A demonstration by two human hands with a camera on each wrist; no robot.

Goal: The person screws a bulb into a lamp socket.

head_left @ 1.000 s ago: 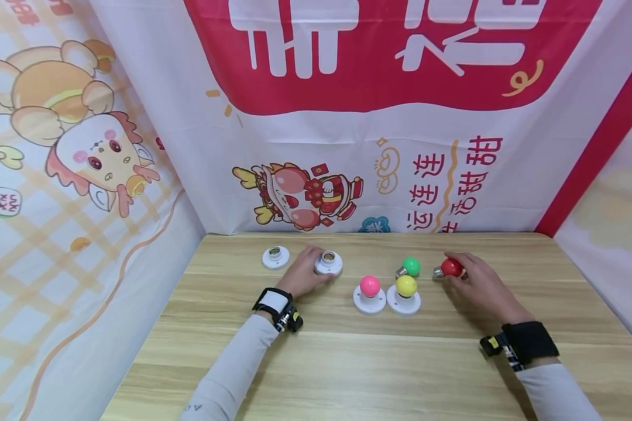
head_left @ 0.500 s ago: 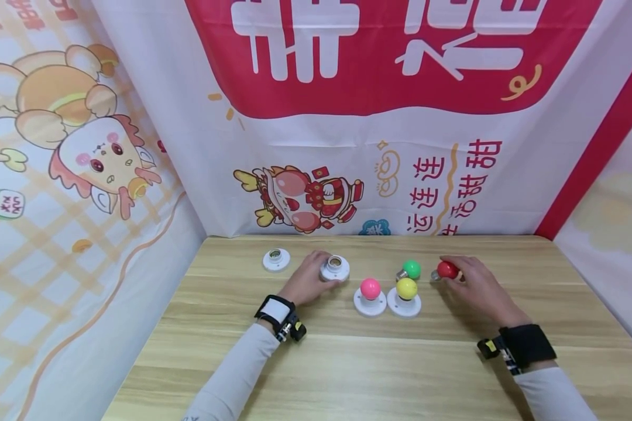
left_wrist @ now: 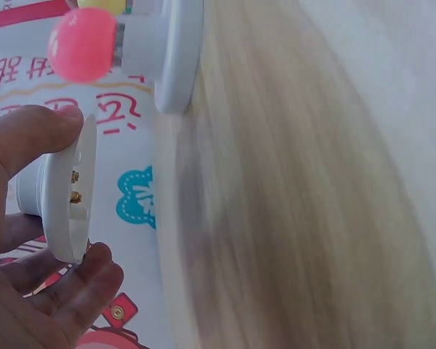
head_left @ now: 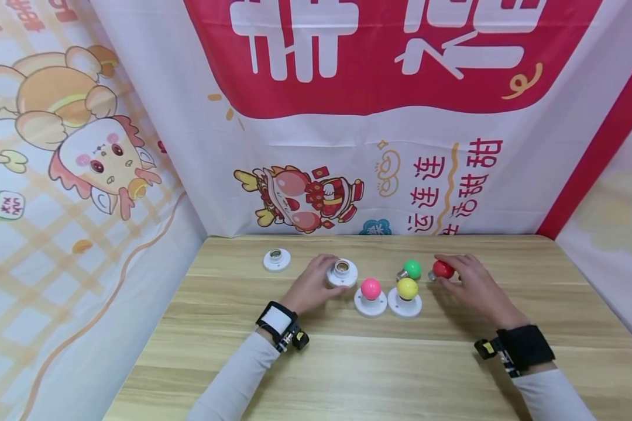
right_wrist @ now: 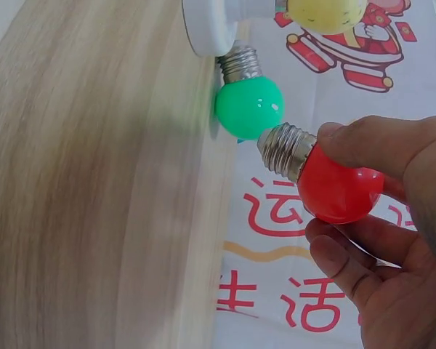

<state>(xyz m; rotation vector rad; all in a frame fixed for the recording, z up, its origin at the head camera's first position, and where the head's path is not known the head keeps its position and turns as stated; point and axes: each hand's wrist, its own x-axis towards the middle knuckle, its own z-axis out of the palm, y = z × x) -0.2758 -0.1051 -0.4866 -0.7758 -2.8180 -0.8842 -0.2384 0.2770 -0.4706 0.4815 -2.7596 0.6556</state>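
Between its thumb and fingers my left hand (head_left: 315, 285) holds a white lamp socket (head_left: 342, 273). In the left wrist view the socket (left_wrist: 64, 196) is off the table, its underside with brass screws facing the camera. My right hand (head_left: 476, 285) grips a red light bulb (head_left: 443, 269) by its round part. The right wrist view shows that bulb's metal screw base (right_wrist: 285, 151) pointing away from the palm, near a green bulb (right_wrist: 249, 107). A pink bulb (head_left: 371, 289) and a yellow bulb (head_left: 407, 288) stand upright in white sockets between my hands.
Another white socket (head_left: 277, 260), with no bulb in it, sits at the back left of the wooden table (head_left: 347, 368). The green bulb lies on its side behind the yellow one. A printed cloth (head_left: 316, 128) hangs along the table's back edge.
My left hand has moved right with the socket, closer to the pink bulb. The right hand has shifted slightly left with the red bulb. The standing bulbs stay put.
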